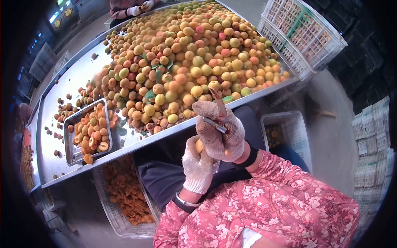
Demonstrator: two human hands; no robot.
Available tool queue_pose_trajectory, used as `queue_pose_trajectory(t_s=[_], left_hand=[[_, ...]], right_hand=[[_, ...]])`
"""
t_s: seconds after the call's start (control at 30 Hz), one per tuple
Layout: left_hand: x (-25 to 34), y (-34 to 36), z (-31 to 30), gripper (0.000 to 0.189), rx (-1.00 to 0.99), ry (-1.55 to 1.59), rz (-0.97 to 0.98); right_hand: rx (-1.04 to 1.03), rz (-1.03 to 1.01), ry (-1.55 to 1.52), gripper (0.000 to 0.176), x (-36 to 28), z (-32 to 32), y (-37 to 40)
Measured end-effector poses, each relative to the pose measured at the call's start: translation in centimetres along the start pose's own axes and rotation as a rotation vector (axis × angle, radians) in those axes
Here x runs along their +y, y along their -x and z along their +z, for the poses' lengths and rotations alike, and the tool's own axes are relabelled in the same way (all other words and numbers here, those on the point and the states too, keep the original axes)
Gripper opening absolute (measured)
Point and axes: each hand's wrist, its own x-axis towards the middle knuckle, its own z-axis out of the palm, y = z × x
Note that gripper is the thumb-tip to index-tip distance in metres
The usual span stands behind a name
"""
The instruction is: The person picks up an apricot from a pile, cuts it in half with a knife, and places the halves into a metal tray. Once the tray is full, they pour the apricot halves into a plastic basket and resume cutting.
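Both my hands wear pale knitted gloves and meet in front of my lap, below the table's near edge. My left hand [197, 167] is closed around an apricot [199, 146], part of which shows between the fingers. My right hand [221, 132] is wrapped round a small tool [214, 124] with a metal barrel; a curved, orange-stained part of it points up. The two hands touch. Beyond them, a large heap of apricots [196, 72] covers much of the metal table [82, 161]. A metal tray [108, 124] at the left holds whole and cut apricots.
A crate of orange apricot pieces [128, 198] stands below the table at left. Another white crate [304, 134] is right of my knees. Stacked crates [308, 37] stand at the table's right end. A person's gloved hands [139, 9] are across the table.
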Motion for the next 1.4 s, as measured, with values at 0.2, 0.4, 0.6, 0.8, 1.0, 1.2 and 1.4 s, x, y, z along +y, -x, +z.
queue_pose_trajectory(t_s=[0.2, 0.4, 0.6, 0.8, 1.0, 1.2, 1.4], left_hand=[[-0.7, -0.1, 0.0, 0.026, 0.015, -0.019, 0.006], [1.3, 0.3, -1.1, 0.026, -0.128, -0.077, -0.124], [-0.5, 0.4, -1.6, 0.026, -0.221, -0.08, 0.102], [1.4, 0.5, -1.6, 0.025, -0.254, 0.12, -0.111], [1.1, 0.7, -1.6, 0.025, -0.336, 0.361, -0.346], [1.6, 0.7, -1.7, 0.03, -0.351, 0.382, -0.436], [3.3, 1.3, -1.5, 0.036, -0.367, 0.055, -0.247]], right_hand=[[0.007, 0.102, -0.054, 0.031, 0.1, 0.5, -0.2], [0.141, 0.465, -0.531, 0.02, 0.0, 0.4, -0.8], [0.168, 0.75, -0.749, 0.016, -0.5, -0.1, -1.4], [0.38, 0.814, -0.804, 0.015, -0.4, 0.1, -0.9], [0.215, 0.808, -0.943, 0.028, -0.1, -1.3, -0.6], [0.118, 0.865, -1.058, 0.033, 0.3, -1.7, 0.2], [0.352, 0.918, -1.134, 0.03, -0.1, -1.8, 0.6]])
